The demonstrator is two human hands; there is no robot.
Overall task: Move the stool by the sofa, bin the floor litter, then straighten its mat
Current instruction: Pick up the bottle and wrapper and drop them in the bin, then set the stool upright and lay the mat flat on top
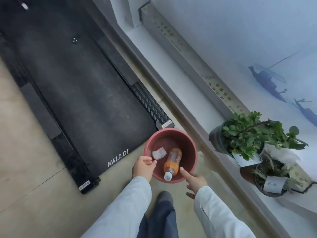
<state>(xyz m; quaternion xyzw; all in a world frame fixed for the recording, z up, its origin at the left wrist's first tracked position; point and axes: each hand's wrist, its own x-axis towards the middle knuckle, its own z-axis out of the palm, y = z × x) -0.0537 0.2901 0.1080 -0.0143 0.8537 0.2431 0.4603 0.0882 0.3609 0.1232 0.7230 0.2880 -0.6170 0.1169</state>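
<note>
Tiled floor (34, 152), red bin (192, 148), bottle (173, 160), blurred wad (159, 153)

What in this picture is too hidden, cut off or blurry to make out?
All in the head view:
- Bottle label: too blurred to read.
- Black mat: far end cut off by the top edge.
- Stool and sofa: out of frame.
- Lower potted plant: tag print too small.
- Red bin: near rim hidden behind the left hand and right hand.
- Pale wad: material unclear.
</note>
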